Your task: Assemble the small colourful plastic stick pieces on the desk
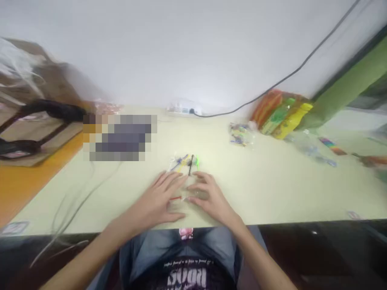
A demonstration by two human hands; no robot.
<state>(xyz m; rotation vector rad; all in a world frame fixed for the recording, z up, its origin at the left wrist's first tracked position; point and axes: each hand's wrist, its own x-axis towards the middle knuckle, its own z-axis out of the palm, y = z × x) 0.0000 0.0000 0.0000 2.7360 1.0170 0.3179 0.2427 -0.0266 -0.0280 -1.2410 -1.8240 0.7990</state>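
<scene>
My left hand rests low over the table, palm down, with its fingers stretched out and apart. Below its index finger lies a thin red stick with a clear or whitish end. My right hand is curved with the fingers apart, its thumb tip close to that end; whether they touch, I cannot tell. Just beyond the fingertips sit small coloured stick-like pieces: a black one, a bright green one and a blue and yellow cluster. Blur hides their exact kind.
On the pale table, a clear bag of coloured pieces lies right of centre. Bright snack-like packages stand behind it. A pixelated dark area is at left, near loose cables. A grey cable runs along the wall.
</scene>
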